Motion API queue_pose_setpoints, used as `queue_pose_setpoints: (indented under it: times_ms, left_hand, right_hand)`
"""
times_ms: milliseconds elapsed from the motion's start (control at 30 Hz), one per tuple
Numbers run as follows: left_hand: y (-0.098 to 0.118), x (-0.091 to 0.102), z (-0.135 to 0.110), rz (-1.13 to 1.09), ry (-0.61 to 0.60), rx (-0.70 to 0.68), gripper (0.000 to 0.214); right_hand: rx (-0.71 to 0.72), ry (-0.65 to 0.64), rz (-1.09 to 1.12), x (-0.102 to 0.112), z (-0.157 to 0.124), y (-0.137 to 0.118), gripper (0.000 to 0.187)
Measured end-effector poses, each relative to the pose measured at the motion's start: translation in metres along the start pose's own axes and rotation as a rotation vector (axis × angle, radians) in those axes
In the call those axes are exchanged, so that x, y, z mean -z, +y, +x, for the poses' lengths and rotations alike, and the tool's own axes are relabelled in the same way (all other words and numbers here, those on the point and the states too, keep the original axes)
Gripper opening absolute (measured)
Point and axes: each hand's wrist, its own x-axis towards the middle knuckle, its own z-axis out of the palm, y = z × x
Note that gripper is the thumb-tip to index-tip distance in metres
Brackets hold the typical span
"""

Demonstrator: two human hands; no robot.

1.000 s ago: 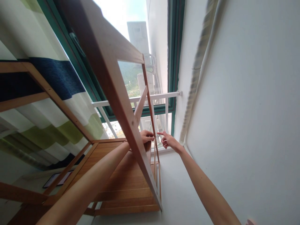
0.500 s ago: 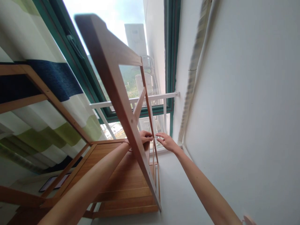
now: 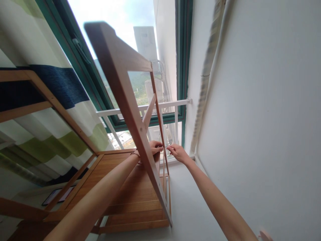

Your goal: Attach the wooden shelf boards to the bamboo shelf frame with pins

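A wooden shelf frame (image 3: 132,110) rises in front of me, its near upright crossing over my left wrist. My left hand (image 3: 155,147) reaches through the frame, fingers curled and pressed together at the inner side of the thin far upright (image 3: 160,129); what they hold is too small to tell. On the outer side of that upright, my right hand (image 3: 177,152) pinches a small thin metal piece (image 3: 165,147) that points at the wood. Both hands are at the same height, the upright between them.
Wooden shelf boards (image 3: 135,187) lie below my left arm. A second wooden frame side (image 3: 62,110) stands at left before a striped curtain (image 3: 59,85). Ahead are a white railing (image 3: 170,104) and a green-framed window (image 3: 184,67); a white wall (image 3: 263,117) is on the right.
My right hand's fingers have drawn together into a closer pinch and its wrist has turned slightly. The frame's near top corner appears slightly lower and further right. My left hand stays at the upright.
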Motion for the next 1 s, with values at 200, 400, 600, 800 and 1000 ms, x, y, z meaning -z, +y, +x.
queue_pose_setpoints:
  times_ms: [200, 400, 600, 800, 1000]
  left_hand:
    - [-0.004, -0.004, -0.01, 0.131, 0.093, 0.081, 0.047]
    - [-0.015, -0.006, -0.011, 0.203, 0.109, 0.182, 0.05]
    - [-0.021, -0.01, -0.005, 0.231, 0.117, 0.201, 0.052]
    - [-0.02, -0.01, -0.006, 0.292, 0.1, 0.212, 0.055]
    - [-0.018, -0.011, -0.01, 0.344, 0.096, 0.221, 0.062]
  right_hand:
    - [0.026, 0.033, -0.016, -0.007, -0.002, 0.0, 0.041]
    - [-0.037, 0.09, -0.004, -0.021, -0.002, -0.003, 0.044]
    - [-0.062, 0.132, -0.043, -0.023, -0.003, -0.006, 0.043]
    - [-0.061, 0.134, -0.02, -0.028, -0.001, -0.002, 0.042]
    - [-0.084, 0.18, 0.048, -0.042, 0.003, 0.004, 0.043]
